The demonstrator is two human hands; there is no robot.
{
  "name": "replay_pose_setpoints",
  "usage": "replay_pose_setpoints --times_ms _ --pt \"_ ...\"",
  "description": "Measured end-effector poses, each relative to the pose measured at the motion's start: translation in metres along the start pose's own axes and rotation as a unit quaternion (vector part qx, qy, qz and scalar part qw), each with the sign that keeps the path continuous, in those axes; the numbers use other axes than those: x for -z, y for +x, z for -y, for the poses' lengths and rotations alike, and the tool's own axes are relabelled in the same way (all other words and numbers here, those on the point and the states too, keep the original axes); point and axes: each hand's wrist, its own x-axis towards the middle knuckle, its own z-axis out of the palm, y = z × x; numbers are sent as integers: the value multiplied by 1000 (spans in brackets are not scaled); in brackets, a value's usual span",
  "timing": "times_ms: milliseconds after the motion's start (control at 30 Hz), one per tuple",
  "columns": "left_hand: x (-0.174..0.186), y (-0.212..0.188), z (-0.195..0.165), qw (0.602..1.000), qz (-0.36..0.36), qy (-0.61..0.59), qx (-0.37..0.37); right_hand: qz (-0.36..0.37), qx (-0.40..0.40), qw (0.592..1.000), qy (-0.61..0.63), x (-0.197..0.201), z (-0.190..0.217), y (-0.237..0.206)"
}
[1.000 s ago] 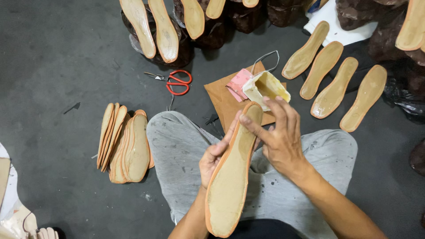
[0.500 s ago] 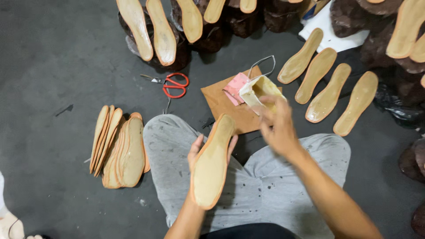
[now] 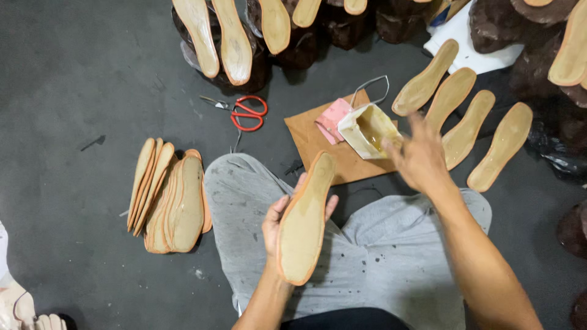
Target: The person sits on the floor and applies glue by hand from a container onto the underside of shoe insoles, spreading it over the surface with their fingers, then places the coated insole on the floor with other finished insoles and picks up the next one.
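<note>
Looking down from the head camera, the person sits on a dark grey floor (image 3: pixel 73 79) with grey, speckled trousers (image 3: pixel 379 250) filling the lower middle of the view. The left hand (image 3: pixel 282 221) is raised above the left thigh, its fingers curled around the back of a tan insole (image 3: pixel 304 221) with an orange edge; the insole stands nearly upright in the view, toe end up and tilted slightly to the right, its glossy face turned to the camera. The right hand (image 3: pixel 419 157) is stretched forward and blurred, its fingers spread and loose, gripping nothing; its fingertips are at the rim of a small cream-coloured open tub (image 3: pixel 369 129), though whether they touch it I cannot tell. That tub lies tilted on a brown sheet of cardboard (image 3: pixel 318 143) just ahead of the knees, with a pink cloth (image 3: pixel 333 118) beside it and a wire handle arching behind.

Left of the left knee, a fanned stack of insoles (image 3: pixel 170 198) rests on the floor. Red-handled scissors (image 3: pixel 244 113) lie between that stack and the cardboard, further up. To the right of the tub, four separate insoles (image 3: pixel 455 110) are laid out in a slanting row. Along the top edge, more insoles (image 3: pixel 235 40) sit on dark shoe lasts.
</note>
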Motion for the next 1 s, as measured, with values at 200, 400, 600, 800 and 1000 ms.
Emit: replay_pose_setpoints --times_ms 200,400,600,800,1000 --pt "9 13 16 989 128 -16 67 -36 78 964 253 54 86 -66" --pt "-10 11 36 988 91 123 32 -50 134 954 263 36 131 -90" --pt "-25 11 31 978 115 172 -5 -100 209 972 32 25 141 -106" --pt "-24 7 41 973 106 204 25 -103 156 981 50 17 109 -84" --pt "-30 9 39 976 100 191 28 -67 242 965 80 10 106 -85"
